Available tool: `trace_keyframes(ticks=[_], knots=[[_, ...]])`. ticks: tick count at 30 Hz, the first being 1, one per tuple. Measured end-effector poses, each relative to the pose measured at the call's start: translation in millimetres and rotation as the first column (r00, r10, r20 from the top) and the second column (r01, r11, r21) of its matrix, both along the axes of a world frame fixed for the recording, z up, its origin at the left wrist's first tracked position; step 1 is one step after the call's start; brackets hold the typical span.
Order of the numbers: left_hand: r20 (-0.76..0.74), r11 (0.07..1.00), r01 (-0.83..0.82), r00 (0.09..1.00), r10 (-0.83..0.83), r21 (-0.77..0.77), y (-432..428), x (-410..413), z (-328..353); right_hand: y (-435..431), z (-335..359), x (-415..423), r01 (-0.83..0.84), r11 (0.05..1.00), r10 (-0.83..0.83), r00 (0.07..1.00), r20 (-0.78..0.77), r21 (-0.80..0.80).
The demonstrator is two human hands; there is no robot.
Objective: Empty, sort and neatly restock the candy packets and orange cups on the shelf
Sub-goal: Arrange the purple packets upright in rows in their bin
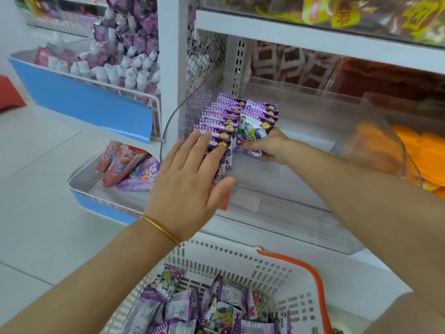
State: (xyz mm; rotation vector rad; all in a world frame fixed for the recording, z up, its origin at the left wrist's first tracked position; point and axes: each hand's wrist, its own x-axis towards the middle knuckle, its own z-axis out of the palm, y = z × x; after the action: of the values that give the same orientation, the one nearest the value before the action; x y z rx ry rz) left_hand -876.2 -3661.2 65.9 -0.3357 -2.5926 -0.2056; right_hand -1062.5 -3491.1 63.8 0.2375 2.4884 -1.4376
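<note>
The left hand (190, 174), fingers straight, steadies the left packet row (216, 121) at the bin's (289, 169) left front. The right hand (272, 147) pinches a packet (250, 133) fronting the right row. Let go carelessly, either upright row could topple forward.

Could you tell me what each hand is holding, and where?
Right hand grips a purple candy packet by its lower edge; left hand holds nothing.

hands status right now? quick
Left hand: open, straight fingers on the left packet row.
Right hand: closed, holding a purple packet.
</note>
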Motion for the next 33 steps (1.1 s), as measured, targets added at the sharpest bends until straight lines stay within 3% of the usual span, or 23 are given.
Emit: trace_keyframes(ticks=[5, 7, 9, 11, 13, 15, 17, 20, 22, 27, 33], knots=[[0.003, 1.000, 0.020, 1.000, -0.020, 0.021, -2, -1, -1, 10, 19, 21, 0.018, 0.992, -0.008, 0.997, 0.076, -0.127], [-0.004, 0.998, 0.038, 0.999, -0.038, 0.054, -4, -1, 2, 12, 43, 45, 0.041, 0.990, -0.045, 0.999, -0.029, -0.138], [-0.061, 0.996, 0.074, 0.996, -0.072, 0.042, -7, 3, 9, 17, 69, 83, 0.009, 0.992, -0.041, 0.967, -0.251, -0.126], [-0.154, 0.990, 0.138, 0.978, -0.139, -0.018, -5, 16, 15, 24, 83, 141, -0.115, 0.976, 0.029, 0.911, -0.412, -0.185], [-0.195, 0.976, 0.214, 0.956, -0.217, -0.037, 0, 36, 12, 33, 78, 197, -0.297, 0.943, 0.200, 0.867, -0.456, -0.151], [-0.170, 0.957, 0.283, 0.942, -0.289, -0.059, 4, 57, 1, 40, 41, 228, -0.429, 0.898, 0.390, 0.880, -0.273, -0.101], [-0.093, 0.932, 0.339, 0.932, -0.351, -0.128, 8, 73, -16, 42, -17, 233, -0.520, 0.854, 0.519, 0.854, 0.033, 0.022], [0.060, 0.914, 0.366, 0.930, -0.362, -0.175, 9, 90, -44, 55, -130, 222, -0.580, 0.783, 0.503, 0.803, 0.319, 0.227], [0.147, 0.922, 0.342, 0.936, -0.318, -0.183, 7, 101, -60, 68, -197, 224, -0.651, 0.686, 0.523, 0.751, 0.402, 0.325], [0.339, 0.926, 0.316, 0.911, -0.236, -0.205, -8, 120, -93, 89, -286, 242, -0.823, 0.308, 0.624, 0.553, 0.552, 0.477], [0.419, 0.950, 0.274, 0.888, -0.190, -0.151, -12, 115, -107, 82, -305, 233, -0.832, 0.102, 0.676, 0.460, 0.576, 0.545]])
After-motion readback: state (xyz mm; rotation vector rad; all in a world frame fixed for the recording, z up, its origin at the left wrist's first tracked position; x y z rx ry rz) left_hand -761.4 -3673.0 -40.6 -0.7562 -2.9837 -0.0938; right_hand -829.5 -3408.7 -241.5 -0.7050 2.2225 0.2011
